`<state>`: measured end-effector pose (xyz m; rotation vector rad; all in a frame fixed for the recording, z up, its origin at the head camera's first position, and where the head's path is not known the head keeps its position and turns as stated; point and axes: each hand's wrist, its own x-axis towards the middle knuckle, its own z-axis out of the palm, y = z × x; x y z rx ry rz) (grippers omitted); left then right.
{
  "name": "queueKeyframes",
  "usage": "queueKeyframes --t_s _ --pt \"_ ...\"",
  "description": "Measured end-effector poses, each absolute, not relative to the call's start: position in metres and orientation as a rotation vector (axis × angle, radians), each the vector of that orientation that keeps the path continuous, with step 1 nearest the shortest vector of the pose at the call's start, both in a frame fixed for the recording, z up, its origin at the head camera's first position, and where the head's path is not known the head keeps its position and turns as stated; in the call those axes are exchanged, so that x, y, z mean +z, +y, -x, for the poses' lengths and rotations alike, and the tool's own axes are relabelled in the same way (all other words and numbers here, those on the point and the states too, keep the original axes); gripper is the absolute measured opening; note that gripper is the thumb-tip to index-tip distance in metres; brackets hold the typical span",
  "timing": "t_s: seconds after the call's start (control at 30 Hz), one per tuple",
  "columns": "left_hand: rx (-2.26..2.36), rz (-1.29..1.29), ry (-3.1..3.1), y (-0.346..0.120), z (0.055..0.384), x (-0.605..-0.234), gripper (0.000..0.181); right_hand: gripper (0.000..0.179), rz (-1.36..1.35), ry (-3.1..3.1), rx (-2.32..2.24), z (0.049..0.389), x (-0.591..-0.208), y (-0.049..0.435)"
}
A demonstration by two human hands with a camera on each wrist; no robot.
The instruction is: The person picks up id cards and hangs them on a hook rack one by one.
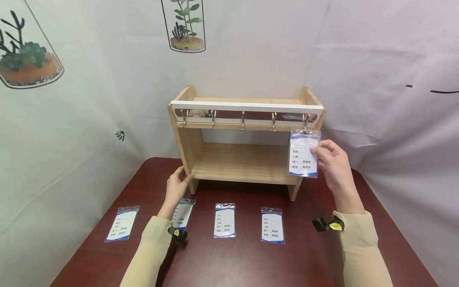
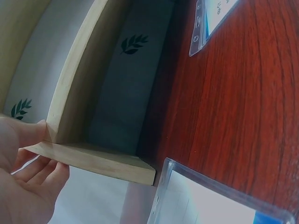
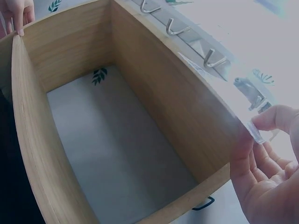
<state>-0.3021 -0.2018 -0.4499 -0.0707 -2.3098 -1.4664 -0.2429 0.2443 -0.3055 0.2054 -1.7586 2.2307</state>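
A wooden shelf stands on the table, with a row of several metal hooks along its white front rail. My right hand pinches the right edge of a clear-sleeved name badge between thumb and fingers. The badge hangs upright just below the rightmost hook, its top edge overlapping the hook's lower end. I cannot tell whether its slot is on the hook. At the lower left, my left hand grips the shelf's side panel, thumb in front and fingers around the outer side.
Several more badges lie face up on the dark red table: one at far left, one partly behind the left forearm, one in the middle and one right of it. White printed cloth surrounds the table.
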Motion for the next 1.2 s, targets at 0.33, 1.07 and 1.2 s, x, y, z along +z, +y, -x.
queueKeyframes --t_s 0.33,1.07,1.2 --pt "-1.471 0.077 -2.319 -0.200 0.302 -0.445 0.045 0.012 -0.189 -1.795 2.158 0.239 -0.311 0.249" --pt "-1.498 0.019 -2.326 -0.202 0.299 -0.449 0.045 0.021 -0.151 -1.859 2.040 0.245 -0.330 0.248" --pt "-1.519 0.032 -2.310 -0.200 0.300 -0.448 0.045 0.023 -0.138 -1.888 2.017 0.246 -0.331 0.249"
